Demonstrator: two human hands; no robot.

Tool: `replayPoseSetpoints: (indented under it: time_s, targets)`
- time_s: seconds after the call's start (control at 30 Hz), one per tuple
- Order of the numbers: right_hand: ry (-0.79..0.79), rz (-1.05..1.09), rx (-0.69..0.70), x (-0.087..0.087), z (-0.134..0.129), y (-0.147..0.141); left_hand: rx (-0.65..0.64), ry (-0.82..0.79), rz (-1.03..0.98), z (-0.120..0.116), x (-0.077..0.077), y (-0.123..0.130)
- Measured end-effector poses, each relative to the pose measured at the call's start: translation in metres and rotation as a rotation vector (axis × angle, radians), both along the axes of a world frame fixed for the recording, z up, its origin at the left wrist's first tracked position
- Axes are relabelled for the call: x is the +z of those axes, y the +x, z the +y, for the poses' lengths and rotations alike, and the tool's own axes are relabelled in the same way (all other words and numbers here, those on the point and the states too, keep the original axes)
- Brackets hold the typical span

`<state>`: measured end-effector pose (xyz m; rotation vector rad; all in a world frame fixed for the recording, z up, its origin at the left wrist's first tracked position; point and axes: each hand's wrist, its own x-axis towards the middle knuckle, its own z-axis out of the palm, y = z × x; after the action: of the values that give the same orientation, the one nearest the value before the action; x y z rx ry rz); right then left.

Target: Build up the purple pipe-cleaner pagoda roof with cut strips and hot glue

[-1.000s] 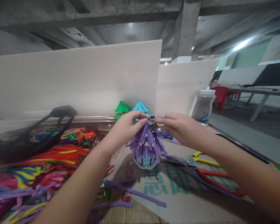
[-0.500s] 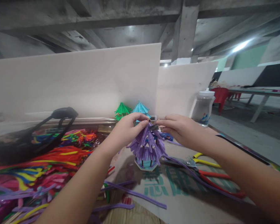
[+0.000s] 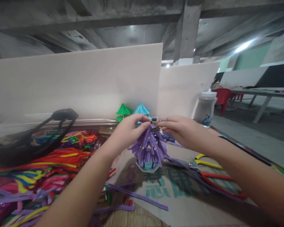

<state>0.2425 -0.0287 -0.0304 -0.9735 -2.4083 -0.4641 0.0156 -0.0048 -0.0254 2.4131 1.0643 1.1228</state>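
A purple pavilion model (image 3: 149,148) with a two-tier roof of fuzzy strips stands upright on a light blue octagonal base. My left hand (image 3: 134,126) pinches the roof's peak from the left. On the other side, my right hand (image 3: 177,126) has its fingers closed on a small dark metal tool (image 3: 155,129), whose tip touches the roof just below the peak. The tool's full shape is hidden by the fingers.
Scissors with red and yellow handles (image 3: 209,164) lie at the right, a purple strip across them. Colourful strips (image 3: 68,157) and a black strap (image 3: 66,115) fill the left. Behind are green (image 3: 123,110) and blue models (image 3: 142,108) and a bottle (image 3: 205,108).
Both hands keep their hold on the model and the tool. The whole view has shifted very slightly; nothing else has visibly moved.
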Motion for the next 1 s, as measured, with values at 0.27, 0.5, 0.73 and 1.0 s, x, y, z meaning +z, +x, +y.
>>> replayPoseSetpoints:
  time_s: [0.27,0.5,0.73,1.0]
  targets:
    - [0.028,0.008,0.039,-0.0049,0.0064,0.0025,0.006,-0.011,-0.001,-0.0025,0.0020,0.0003]
    - [-0.005,0.038,0.000,-0.0004,0.0020,0.0053,-0.010,-0.012,-0.014,0.0011,0.0003,-0.0009]
    - [-0.032,0.019,0.018,-0.0026,0.0035,0.0047,0.001,-0.017,-0.014,0.0050,0.0004,-0.0028]
    - [-0.047,0.033,0.019,-0.0042,0.0032,0.0009,0.007,-0.010,-0.002,0.0002,0.0034,-0.0018]
